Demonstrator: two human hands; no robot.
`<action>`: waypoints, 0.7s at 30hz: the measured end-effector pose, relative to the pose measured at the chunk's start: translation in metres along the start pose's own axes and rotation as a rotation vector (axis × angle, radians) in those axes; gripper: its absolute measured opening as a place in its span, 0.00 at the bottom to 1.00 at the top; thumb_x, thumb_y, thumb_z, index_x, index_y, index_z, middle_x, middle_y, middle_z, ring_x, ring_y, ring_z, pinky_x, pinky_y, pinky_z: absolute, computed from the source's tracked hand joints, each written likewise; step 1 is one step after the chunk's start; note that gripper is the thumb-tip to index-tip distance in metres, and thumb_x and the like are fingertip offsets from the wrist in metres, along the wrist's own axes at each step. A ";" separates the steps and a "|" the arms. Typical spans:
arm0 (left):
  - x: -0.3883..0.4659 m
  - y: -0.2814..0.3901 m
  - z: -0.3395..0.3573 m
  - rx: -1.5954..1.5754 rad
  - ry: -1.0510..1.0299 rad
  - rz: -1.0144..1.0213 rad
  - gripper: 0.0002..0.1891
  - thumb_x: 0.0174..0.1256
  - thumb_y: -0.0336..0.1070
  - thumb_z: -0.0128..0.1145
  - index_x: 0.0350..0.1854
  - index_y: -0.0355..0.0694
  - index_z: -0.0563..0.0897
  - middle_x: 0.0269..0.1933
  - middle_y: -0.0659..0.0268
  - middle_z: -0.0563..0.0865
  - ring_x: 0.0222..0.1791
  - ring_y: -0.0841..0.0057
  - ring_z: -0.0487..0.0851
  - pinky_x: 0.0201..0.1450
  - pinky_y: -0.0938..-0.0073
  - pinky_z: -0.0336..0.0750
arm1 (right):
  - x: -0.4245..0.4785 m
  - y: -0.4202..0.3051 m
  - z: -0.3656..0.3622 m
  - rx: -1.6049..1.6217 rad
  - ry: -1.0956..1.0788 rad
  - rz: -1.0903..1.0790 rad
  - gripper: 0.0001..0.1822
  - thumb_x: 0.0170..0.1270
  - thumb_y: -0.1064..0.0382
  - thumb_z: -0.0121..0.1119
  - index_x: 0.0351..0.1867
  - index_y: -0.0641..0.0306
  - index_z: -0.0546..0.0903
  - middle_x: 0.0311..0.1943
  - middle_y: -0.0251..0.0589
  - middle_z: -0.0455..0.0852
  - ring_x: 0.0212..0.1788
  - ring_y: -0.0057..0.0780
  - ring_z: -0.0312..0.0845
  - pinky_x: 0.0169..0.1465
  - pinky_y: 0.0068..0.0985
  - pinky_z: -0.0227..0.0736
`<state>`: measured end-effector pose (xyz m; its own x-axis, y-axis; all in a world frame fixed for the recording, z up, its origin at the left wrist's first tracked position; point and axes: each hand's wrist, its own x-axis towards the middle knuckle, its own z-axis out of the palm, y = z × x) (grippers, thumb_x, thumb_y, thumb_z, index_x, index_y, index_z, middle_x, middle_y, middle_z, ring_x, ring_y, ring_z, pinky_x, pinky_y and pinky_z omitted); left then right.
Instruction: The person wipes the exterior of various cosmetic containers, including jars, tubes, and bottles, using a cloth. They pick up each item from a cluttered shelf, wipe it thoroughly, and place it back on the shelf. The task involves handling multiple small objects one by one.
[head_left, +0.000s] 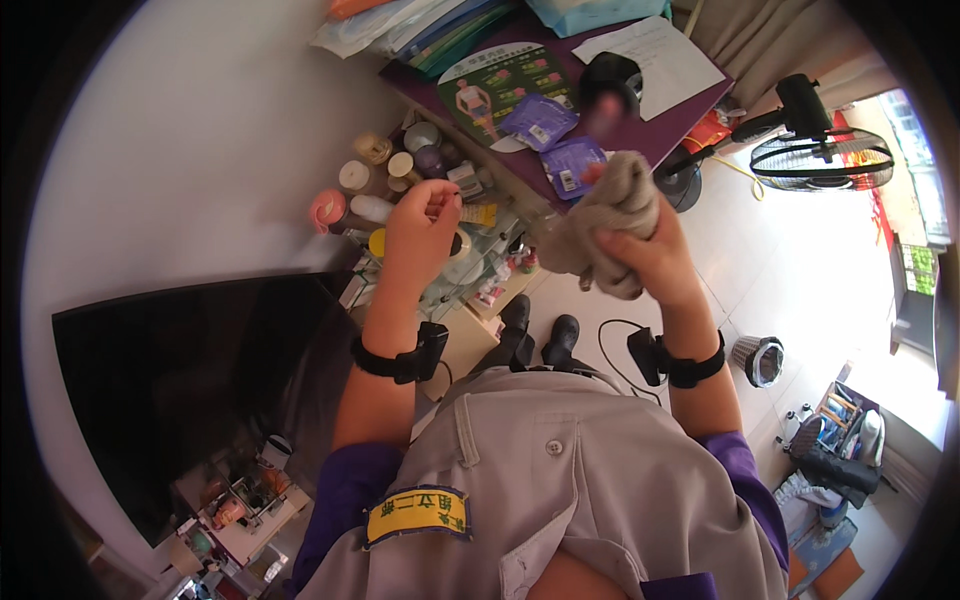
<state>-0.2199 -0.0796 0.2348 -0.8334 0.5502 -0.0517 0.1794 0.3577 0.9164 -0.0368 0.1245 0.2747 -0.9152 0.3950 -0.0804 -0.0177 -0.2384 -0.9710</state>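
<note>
My right hand (649, 251) grips a bunched grey-beige cloth (611, 225), held up in front of the purple tabletop's near corner. My left hand (426, 232) is raised over the crowded glass shelf, its fingertips pinched together around a tiny dark thing too small to name. Jars and bottles stand close about it: a white-capped jar (355, 176), a pink container (328, 208) and a yellow tube (478, 215). Two purple packets (538, 122) lie on the purple table (517, 34) just beyond the cloth, beside a green printed leaflet (472, 97).
A black round object (611, 79) and a written sheet (656, 64) lie on the table. Right of it stands a black fan (821, 161). A wastebasket (757, 360) and a cable (607, 337) are on the tiled floor. A large dark television (187, 382) is at left.
</note>
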 end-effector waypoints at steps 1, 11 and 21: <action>-0.006 -0.007 -0.004 0.016 -0.002 -0.007 0.09 0.66 0.31 0.60 0.44 0.34 0.82 0.36 0.66 0.86 0.33 0.82 0.80 0.38 0.79 0.75 | 0.000 0.003 0.015 -0.061 -0.016 0.036 0.34 0.52 0.65 0.69 0.63 0.65 0.72 0.56 0.41 0.79 0.57 0.28 0.75 0.62 0.27 0.69; -0.047 -0.167 0.003 0.309 -0.075 -0.149 0.20 0.58 0.37 0.65 0.49 0.32 0.78 0.40 0.48 0.86 0.44 0.54 0.85 0.45 0.60 0.79 | 0.047 0.155 0.074 -0.640 -0.322 0.261 0.45 0.43 0.60 0.68 0.68 0.68 0.67 0.64 0.57 0.74 0.64 0.46 0.73 0.66 0.34 0.67; -0.039 -0.230 0.040 0.389 -0.026 -0.282 0.29 0.52 0.38 0.69 0.52 0.29 0.72 0.40 0.42 0.85 0.42 0.45 0.84 0.43 0.52 0.78 | 0.088 0.248 0.083 -0.605 -0.438 0.467 0.50 0.45 0.60 0.62 0.75 0.65 0.58 0.53 0.52 0.82 0.49 0.35 0.79 0.53 0.25 0.73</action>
<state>-0.2078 -0.1530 0.0098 -0.8650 0.4086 -0.2913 0.1351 0.7487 0.6490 -0.1553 0.0269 0.0453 -0.8500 -0.0310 -0.5258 0.4996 0.2690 -0.8234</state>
